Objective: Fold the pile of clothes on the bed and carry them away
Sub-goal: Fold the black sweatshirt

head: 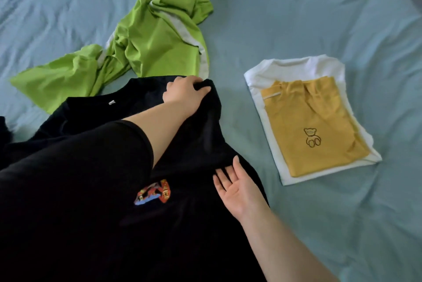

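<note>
A black T-shirt (189, 224) with a small coloured print lies spread over the near left of the bed. My left hand (185, 92) reaches across it and grips its far shoulder edge, fingers curled into the cloth. My right hand (233, 188) lies palm up with straight fingers at the shirt's right edge, fingertips against the fabric. A crumpled green garment (150, 39) with white stripes lies beyond the shirt. To the right sits a folded yellow shirt (308, 126) with a bear drawing, stacked on a folded white shirt (294, 69).
The bed (342, 19) is covered by a wrinkled light blue sheet. A dark corner shows at the top right beyond the bed's edge. Another bit of black cloth (3, 131) peeks in at the left edge.
</note>
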`<state>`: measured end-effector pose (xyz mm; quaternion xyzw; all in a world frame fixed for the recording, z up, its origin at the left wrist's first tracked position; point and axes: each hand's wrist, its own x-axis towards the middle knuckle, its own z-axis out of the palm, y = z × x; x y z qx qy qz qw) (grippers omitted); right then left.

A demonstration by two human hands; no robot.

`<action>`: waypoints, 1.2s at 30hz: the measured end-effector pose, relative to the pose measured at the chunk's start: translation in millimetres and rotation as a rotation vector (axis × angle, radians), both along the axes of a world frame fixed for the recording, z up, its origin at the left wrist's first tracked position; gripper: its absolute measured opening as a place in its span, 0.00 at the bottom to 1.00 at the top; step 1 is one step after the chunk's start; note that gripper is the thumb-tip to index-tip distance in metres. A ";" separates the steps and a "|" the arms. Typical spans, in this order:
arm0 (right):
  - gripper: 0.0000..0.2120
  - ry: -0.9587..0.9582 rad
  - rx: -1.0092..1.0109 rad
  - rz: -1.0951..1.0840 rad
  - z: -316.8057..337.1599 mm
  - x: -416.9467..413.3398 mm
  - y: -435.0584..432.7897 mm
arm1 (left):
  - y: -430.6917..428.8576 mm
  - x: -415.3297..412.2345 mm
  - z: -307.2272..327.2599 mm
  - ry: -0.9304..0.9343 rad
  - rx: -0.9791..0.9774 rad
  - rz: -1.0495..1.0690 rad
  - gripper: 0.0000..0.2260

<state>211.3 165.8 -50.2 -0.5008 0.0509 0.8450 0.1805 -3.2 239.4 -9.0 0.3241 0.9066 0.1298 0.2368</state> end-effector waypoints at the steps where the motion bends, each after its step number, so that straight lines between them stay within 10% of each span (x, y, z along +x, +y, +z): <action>1: 0.13 0.005 0.000 0.012 -1.3 2.5 2.4 | 7.7 -3.0 -3.1 -0.020 -0.012 0.039 0.18; 7: 0.08 -0.032 0.019 -0.013 -0.7 16.4 20.9 | 23.3 -10.8 -15.5 -0.121 0.210 0.191 0.10; 11: 0.18 -0.326 0.216 0.369 20.9 22.1 21.4 | -16.5 9.5 -6.2 0.007 0.314 0.069 0.19; 18: 0.14 -0.463 1.432 0.785 47.2 -51.5 17.3 | -138.5 45.5 -40.8 0.092 -0.056 0.222 0.33; 24: 0.31 -0.631 2.201 1.654 -30.9 -82.3 49.0 | -141.3 36.6 -77.6 0.160 -0.166 0.088 0.41; 36: 0.30 -1.216 1.859 1.579 -40.2 -49.2 64.4 | -308.6 10.9 -59.1 0.096 -0.330 0.079 0.38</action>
